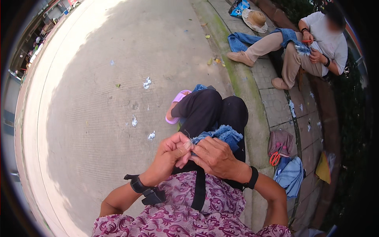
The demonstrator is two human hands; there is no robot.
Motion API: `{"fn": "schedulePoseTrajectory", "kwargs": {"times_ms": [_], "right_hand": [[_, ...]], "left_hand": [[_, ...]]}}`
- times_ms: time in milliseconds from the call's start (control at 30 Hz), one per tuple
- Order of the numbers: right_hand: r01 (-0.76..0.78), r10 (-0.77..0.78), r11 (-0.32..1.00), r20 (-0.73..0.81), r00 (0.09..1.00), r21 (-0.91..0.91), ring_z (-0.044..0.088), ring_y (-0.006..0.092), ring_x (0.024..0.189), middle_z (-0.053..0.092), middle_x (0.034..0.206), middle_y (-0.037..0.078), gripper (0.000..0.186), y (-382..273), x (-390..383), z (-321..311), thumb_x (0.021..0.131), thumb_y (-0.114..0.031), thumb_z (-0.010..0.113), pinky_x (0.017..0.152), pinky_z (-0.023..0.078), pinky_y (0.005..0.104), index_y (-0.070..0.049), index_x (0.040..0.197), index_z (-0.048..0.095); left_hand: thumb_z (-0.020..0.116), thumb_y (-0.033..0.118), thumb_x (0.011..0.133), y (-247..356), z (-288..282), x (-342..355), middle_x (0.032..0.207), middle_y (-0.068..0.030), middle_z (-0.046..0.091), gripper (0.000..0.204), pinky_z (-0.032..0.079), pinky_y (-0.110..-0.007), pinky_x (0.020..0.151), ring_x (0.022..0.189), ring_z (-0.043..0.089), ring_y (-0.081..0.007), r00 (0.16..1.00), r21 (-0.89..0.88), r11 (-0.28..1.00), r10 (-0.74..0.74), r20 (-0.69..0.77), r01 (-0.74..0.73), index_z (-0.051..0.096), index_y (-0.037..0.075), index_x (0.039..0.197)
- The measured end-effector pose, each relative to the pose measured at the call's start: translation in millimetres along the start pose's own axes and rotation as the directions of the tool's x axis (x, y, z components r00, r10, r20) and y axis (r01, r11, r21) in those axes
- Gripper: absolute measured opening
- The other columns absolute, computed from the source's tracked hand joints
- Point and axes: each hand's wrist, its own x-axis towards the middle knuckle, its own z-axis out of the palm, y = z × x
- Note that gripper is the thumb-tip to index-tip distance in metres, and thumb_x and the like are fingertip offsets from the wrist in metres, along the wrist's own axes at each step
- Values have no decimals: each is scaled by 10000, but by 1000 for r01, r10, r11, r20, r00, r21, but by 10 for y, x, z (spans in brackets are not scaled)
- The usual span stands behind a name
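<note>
Over my lap lies a piece of blue denim (227, 136) with a pale, frayed edge. My left hand (173, 150) is closed in a pinch by that edge, thumb against the fingers, and a few thin loose threads (188, 134) stick up there. My right hand (215, 156) is closed on the denim just beside it, the fingertips of both hands almost touching. What exactly sits in the left pinch is too small to make out. Dark trousers (205, 108) cover my knees under the cloth.
To my right on the paving lie orange-handled scissors (275, 158), a checked cloth bag (281, 142), folded light-blue denim (290, 177) and a yellow object (323, 168). A co-worker (325, 43) sits at far right with denim and red-handled scissors (307, 41). Thread tufts (147, 83) dot the concrete.
</note>
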Motion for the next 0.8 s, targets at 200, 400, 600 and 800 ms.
{"fn": "schedulePoseTrajectory", "kwargs": {"times_ms": [200, 400, 600, 800], "right_hand": [[128, -130, 990, -19, 991, -62, 541, 183, 650, 480, 697, 17, 133, -10, -38, 248, 814, -124, 737, 598, 428, 336, -69, 867, 627], [187, -179, 978, 83, 980, -94, 542, 171, 647, 470, 693, 11, 134, 60, -217, 344, 830, -134, 672, 593, 399, 326, -99, 782, 552], [147, -128, 980, 140, 982, -137, 541, 184, 666, 480, 704, 29, 93, 122, -343, 414, 792, -131, 630, 626, 403, 334, -84, 800, 551], [233, -202, 949, 158, 967, -211, 535, 181, 676, 483, 709, 40, 68, -14, -299, 486, 794, -123, 599, 627, 390, 319, -76, 806, 551]], "left_hand": [[619, 148, 1023, 10, -86, -193, 688, 5, 567, 130, 350, -213, 486, 519, 420, -54, 997, -18, 998, -60, -37, 60, 609, 37, 956], [626, 139, 1016, -217, -302, -250, 694, 25, 558, 105, 378, -216, 483, 544, 431, -40, 956, -35, 957, -290, -48, 289, 611, 53, 958], [581, 134, 1041, -394, -382, -108, 724, -6, 641, 90, 446, -210, 520, 544, 515, -57, 956, 288, 912, -265, -127, 291, 605, 48, 1024], [642, 108, 965, -280, -336, -294, 736, -147, 659, 115, 480, -347, 569, 588, 625, -253, 991, 932, 348, -47, 126, -102, 640, 6, 912]]}}
